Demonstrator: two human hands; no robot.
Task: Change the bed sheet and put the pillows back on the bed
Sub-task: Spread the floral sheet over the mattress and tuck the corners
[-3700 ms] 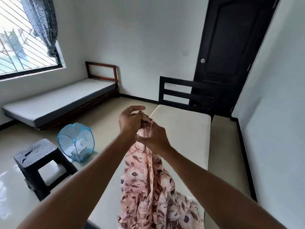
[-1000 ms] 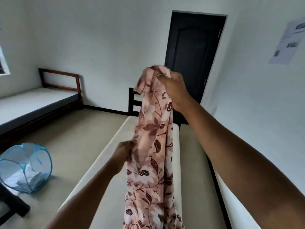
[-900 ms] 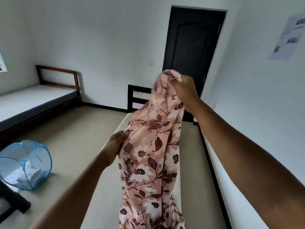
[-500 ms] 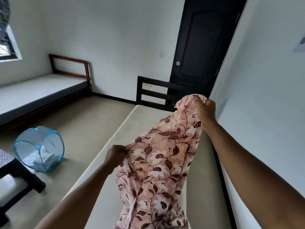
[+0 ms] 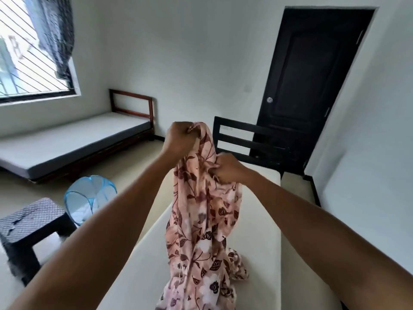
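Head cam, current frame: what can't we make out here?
All in the head view:
Floral sheet: bunched, so its corners and hems are folded out of sight; the frame's bottom edge cuts off its lower end.
Left hand and right hand: fingertips are buried in the cloth, so the exact grip is hidden.
Blue mesh basket: the left forearm covers its lower right; the pale contents are too blurred to identify.
Pillows: none in view.

**Surfaces and Their Loads**

The near bed carries a cream mattress, with a dark slatted headboard at its far end. The lower end of a pink floral sheet lies bunched on the mattress. On the beige floor to the left stand a dark stool, a blue mesh basket just beside it, and a grey-topped second bed.
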